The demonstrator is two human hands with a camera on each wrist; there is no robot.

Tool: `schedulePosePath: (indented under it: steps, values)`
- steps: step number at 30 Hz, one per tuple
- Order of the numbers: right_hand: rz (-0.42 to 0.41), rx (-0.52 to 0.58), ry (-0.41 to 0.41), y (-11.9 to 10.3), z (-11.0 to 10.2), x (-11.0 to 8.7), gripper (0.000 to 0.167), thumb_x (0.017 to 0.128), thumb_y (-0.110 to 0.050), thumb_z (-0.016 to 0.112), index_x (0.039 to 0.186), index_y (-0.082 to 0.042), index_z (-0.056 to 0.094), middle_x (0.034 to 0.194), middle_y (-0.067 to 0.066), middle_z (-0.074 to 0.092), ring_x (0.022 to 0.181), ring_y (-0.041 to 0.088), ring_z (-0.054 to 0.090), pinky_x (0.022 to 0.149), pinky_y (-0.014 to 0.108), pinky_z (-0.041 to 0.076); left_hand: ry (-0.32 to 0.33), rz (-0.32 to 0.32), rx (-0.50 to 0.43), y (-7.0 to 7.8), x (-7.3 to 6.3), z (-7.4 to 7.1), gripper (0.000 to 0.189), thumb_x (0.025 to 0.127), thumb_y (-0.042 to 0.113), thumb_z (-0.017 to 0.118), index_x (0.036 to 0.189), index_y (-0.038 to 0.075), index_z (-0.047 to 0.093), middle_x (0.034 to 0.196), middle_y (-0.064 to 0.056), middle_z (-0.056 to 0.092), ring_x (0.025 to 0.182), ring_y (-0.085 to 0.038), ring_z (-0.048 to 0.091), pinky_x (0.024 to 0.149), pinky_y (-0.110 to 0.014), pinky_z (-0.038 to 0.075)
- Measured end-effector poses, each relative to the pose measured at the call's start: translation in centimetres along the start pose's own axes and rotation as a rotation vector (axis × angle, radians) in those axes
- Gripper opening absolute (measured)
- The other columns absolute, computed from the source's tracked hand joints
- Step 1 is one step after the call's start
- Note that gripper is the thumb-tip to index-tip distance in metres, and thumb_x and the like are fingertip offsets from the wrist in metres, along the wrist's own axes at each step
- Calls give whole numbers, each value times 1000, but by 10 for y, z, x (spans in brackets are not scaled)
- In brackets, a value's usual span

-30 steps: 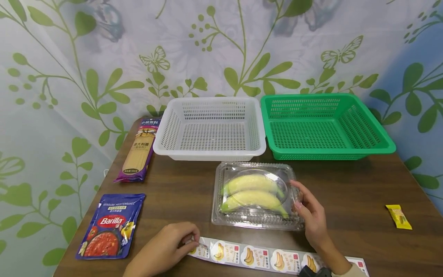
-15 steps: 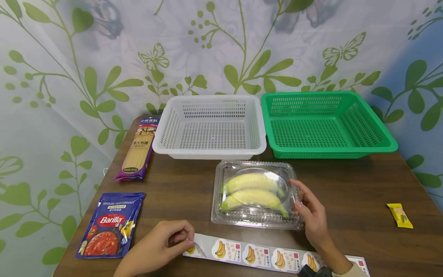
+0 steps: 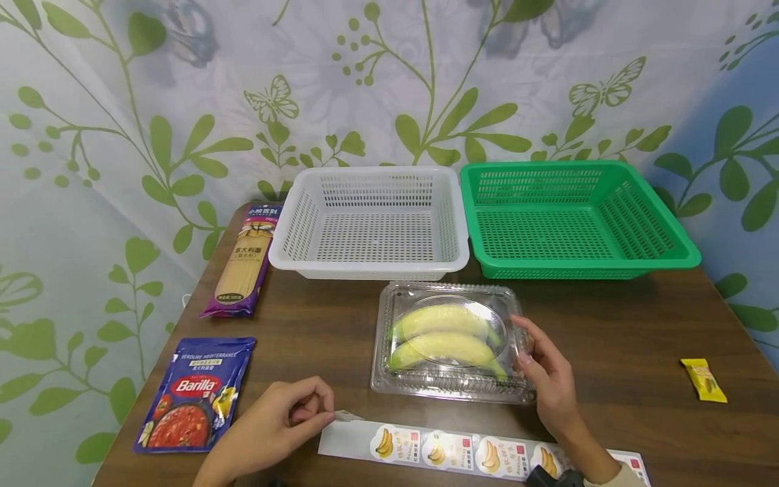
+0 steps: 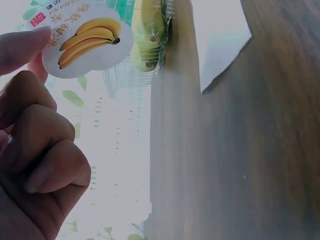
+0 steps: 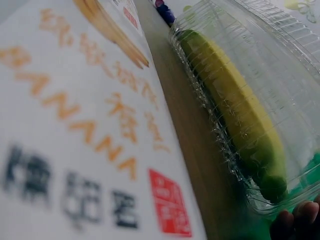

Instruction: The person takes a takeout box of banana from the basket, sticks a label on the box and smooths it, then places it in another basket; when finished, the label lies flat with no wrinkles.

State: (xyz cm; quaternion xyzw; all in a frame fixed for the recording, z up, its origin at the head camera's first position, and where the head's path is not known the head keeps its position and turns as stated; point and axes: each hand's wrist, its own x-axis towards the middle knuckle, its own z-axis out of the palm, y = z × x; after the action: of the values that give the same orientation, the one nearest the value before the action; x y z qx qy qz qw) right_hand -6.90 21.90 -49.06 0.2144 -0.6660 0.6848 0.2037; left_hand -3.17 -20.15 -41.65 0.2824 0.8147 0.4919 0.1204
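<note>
Between thumb and index finger, my left hand (image 3: 276, 423) pinches a banana sticker (image 4: 92, 40), its other fingers curled. In the left wrist view the sticker is off its backing. The strip of banana stickers (image 3: 447, 450) lies along the table's front, with bare backing at its left end. A clear plastic clamshell box (image 3: 453, 389) with two bananas (image 3: 444, 348) inside sits behind the strip, lid down. My right hand (image 3: 550, 379) rests against the box's right edge, fingers loosely bent, its forearm crossing over the strip. In the right wrist view only fingertips (image 5: 300, 217) show by the box.
A white basket (image 3: 369, 267) and a green basket (image 3: 584, 264) stand side by side at the back. On the left lie a pasta packet (image 3: 243, 260) and a blue Barilla sauce pouch (image 3: 195, 396). A small yellow packet (image 3: 704, 380) lies at the right.
My left hand has pulled leftward and slightly up, and the leftmost sticker has come off the strip, baring the backing. My right hand and the box have stayed put.
</note>
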Motion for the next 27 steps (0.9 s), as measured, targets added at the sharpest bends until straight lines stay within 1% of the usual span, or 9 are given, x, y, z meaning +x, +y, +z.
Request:
schedulePosePath:
  steps: [3,7,10,15,20,23,27]
  values:
    - [21,-13,3,-2,0,-1,52,89,21,41,140,17,48,76,3,40,67,13,38,55,29,30,1,29,0,0,3,0,8,99,17,70,100,23,64,67,12,40,59,6,36,51,-15,34]
    - [52,-42,14,-6,0,-6,50,90,20,42,140,16,49,75,2,40,66,12,37,54,29,30,-2,103,9,1,10,-1,12,98,12,71,101,21,64,64,10,40,57,6,33,49,-15,32]
    - [48,-33,13,-7,0,-8,50,91,20,42,140,16,49,75,2,40,66,13,37,54,29,31,-5,111,19,4,17,-2,12,98,13,71,102,22,63,63,12,39,55,6,33,47,-16,31]
    - [26,-3,5,-6,1,-5,49,91,21,43,139,17,48,74,2,40,65,13,37,54,29,31,-21,90,57,17,32,-4,9,100,22,70,101,27,63,63,15,38,53,5,32,45,-18,30]
    - [19,-7,-7,-5,1,-2,50,91,21,43,140,17,48,74,2,40,64,12,37,53,29,30,-52,121,121,29,47,-5,8,100,26,69,100,30,63,62,16,36,52,5,30,45,-18,29]
    - [23,-14,-8,-6,1,-1,50,91,20,43,140,16,49,75,2,40,65,12,37,52,29,30,-86,137,157,37,56,-7,8,100,27,68,100,31,62,61,17,36,51,5,30,46,-18,30]
    - [23,-34,-7,-7,1,1,50,91,20,44,140,15,49,75,2,40,65,12,37,52,29,30,-125,162,206,51,69,-9,4,102,29,67,100,29,63,60,18,36,51,6,31,47,-17,32]
